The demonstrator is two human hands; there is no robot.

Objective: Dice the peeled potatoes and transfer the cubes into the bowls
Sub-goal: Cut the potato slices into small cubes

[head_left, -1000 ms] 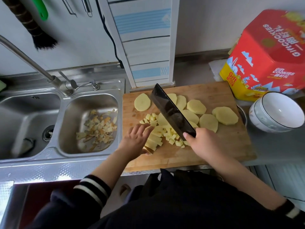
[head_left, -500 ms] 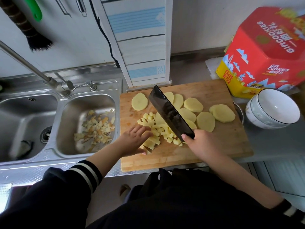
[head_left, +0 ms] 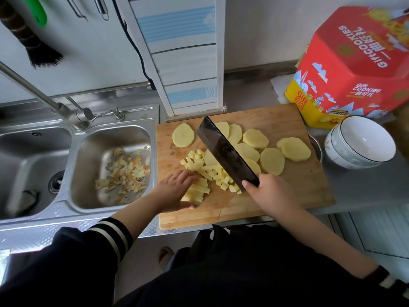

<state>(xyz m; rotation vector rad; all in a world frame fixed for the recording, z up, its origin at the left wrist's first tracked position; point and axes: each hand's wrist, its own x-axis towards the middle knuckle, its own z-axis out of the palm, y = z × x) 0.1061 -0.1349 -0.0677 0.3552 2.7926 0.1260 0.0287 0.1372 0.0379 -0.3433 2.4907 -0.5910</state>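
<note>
On the wooden cutting board (head_left: 287, 196) lie several round potato slices (head_left: 272, 161) at the back and a heap of potato cubes (head_left: 212, 171) in the middle. My right hand (head_left: 270, 193) grips the handle of a dark cleaver (head_left: 225, 151), its blade tilted over the cubes. My left hand (head_left: 174, 191) holds down a bundle of potato strips (head_left: 197, 191) at the board's left front. Two stacked white bowls (head_left: 360, 144) stand right of the board, empty as far as I see.
A double steel sink (head_left: 44, 151) lies to the left, with potato peels (head_left: 124, 173) in its right basin. A red and yellow cookie tin (head_left: 354, 69) stands behind the bowls. A metal rim (head_left: 315, 144) peeks out between board and bowls.
My left hand has slid back toward the front of the board along the strips. The cleaver stays raised at about the same tilt over the cubes.
</note>
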